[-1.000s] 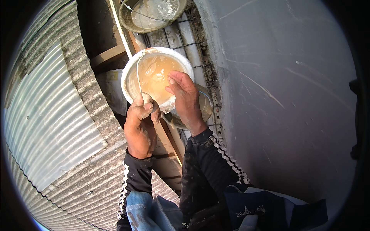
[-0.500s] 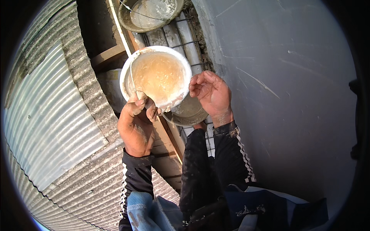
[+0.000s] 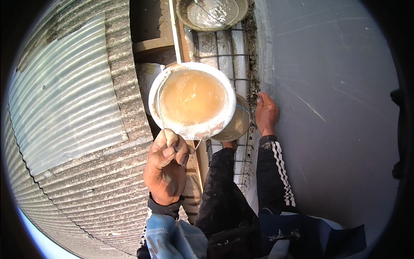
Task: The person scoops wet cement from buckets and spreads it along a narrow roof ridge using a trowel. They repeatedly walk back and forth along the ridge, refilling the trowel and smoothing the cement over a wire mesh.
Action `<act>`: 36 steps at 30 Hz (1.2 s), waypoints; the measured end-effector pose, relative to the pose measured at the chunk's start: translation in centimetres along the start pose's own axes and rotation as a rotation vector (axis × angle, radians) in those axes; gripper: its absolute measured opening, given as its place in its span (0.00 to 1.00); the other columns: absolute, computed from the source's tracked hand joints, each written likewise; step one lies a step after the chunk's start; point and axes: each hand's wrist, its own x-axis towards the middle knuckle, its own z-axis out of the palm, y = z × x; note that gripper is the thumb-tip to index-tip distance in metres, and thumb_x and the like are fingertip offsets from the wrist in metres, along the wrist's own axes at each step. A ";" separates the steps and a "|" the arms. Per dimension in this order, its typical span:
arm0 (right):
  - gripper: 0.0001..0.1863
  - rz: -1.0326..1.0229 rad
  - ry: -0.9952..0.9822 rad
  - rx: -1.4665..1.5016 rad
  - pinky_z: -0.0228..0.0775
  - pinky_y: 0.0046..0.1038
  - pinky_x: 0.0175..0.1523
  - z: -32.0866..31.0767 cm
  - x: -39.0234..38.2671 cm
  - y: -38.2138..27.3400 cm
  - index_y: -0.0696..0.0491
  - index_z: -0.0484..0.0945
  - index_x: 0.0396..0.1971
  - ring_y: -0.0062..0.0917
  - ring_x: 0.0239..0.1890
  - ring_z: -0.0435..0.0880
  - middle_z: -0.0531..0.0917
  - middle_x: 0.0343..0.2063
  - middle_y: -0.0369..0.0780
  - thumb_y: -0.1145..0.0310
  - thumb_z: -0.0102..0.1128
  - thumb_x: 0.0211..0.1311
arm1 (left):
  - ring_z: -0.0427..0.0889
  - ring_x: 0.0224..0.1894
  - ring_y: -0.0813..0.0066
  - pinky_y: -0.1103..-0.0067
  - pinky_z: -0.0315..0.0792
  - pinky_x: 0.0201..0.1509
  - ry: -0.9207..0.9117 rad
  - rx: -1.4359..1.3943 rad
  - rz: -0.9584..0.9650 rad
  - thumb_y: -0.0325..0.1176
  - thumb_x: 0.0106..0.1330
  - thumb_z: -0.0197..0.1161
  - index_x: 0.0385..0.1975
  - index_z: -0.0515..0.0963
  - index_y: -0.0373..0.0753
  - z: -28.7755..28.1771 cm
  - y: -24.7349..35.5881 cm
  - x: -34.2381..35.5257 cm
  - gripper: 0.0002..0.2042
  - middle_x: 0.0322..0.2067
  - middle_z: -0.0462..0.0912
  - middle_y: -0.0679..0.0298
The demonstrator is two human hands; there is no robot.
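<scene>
A white bucket (image 3: 232, 98) of cloudy tan water hangs in front of me, its rim smeared with pale residue. Its thin wire handle (image 3: 160, 101) runs down to my left hand (image 3: 167, 166), whose fingers are closed around it. My right hand (image 3: 266, 113) is against the foot of the grey wall, fingers curled in. Something small and dark shows at its fingertips, too small to name. Partly hidden behind the white bucket stands a second bucket (image 3: 241, 118) with a blue line across it.
A grey bucket (image 3: 181, 13) holding wet grey material stands at the top. Below lies a rebar grid (image 3: 233, 55) over pale panels. The grey wall (image 3: 332, 129) rises on the right. Corrugated roofing (image 3: 99, 185) spreads left, beside wooden boards (image 3: 155, 44). My foot (image 3: 230, 145) is near the second bucket.
My right hand has moved from the bucket's rim down and right to the wall. The view has shifted. My left hand still holds the bucket's handle, and the water surface looks calmer.
</scene>
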 end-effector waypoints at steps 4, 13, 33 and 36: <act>0.09 -0.021 0.000 -0.040 0.81 0.34 0.47 0.7 1.4 -0.5 0.55 0.86 0.46 0.34 0.37 0.90 0.91 0.37 0.44 0.69 0.67 0.69 | 0.64 0.29 0.76 0.77 0.60 0.42 -0.001 0.017 0.016 0.45 0.61 0.60 0.32 0.66 0.42 -2.8 0.7 -5.2 0.14 0.24 0.66 0.68; 0.09 -0.166 -0.178 -0.501 0.77 0.41 0.43 -1.8 2.2 -1.7 0.52 0.84 0.33 0.44 0.35 0.87 0.89 0.31 0.46 0.62 0.70 0.65 | 0.66 0.26 0.74 0.74 0.66 0.49 0.287 -0.010 -0.112 0.37 0.58 0.59 0.28 0.64 0.43 -12.6 -2.6 -20.7 0.10 0.20 0.69 0.65; 0.19 -0.420 -0.409 -0.621 0.77 0.34 0.51 -13.8 -2.4 -8.4 0.54 0.83 0.55 0.31 0.43 0.87 0.89 0.41 0.45 0.63 0.69 0.69 | 0.74 0.25 0.66 0.67 0.75 0.45 0.893 -0.514 -0.118 0.37 0.74 0.54 0.28 0.75 0.36 -36.8 -31.9 -48.7 0.14 0.19 0.74 0.60; 0.19 -0.501 -0.437 -0.675 0.76 0.34 0.57 -17.1 -2.0 -10.6 0.54 0.82 0.57 0.32 0.49 0.86 0.88 0.48 0.47 0.63 0.67 0.70 | 0.76 0.23 0.64 0.69 0.74 0.39 0.982 -0.518 -0.180 0.34 0.71 0.60 0.29 0.77 0.32 -38.6 -38.0 -52.7 0.12 0.18 0.77 0.57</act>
